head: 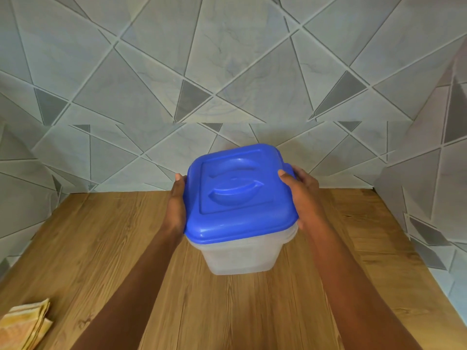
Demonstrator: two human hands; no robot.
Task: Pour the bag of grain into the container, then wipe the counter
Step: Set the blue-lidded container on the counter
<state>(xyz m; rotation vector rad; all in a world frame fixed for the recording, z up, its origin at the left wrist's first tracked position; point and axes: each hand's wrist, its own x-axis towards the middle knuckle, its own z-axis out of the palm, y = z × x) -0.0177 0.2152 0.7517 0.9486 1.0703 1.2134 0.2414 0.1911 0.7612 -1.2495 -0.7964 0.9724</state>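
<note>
Over wooden counter point(101, 248), both hands' grip clasping blue-lidded container point(240, 253), left hand point(177, 203), right hand point(300, 195), seemingly empty.

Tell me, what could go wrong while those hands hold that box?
The blue lid is on, so grain can't go in until it's off. Both the left hand and the right hand grip near the rim of the clear container; a popping lid might let it slip. The yellow cloth lies near the counter edge and could fall.
</note>
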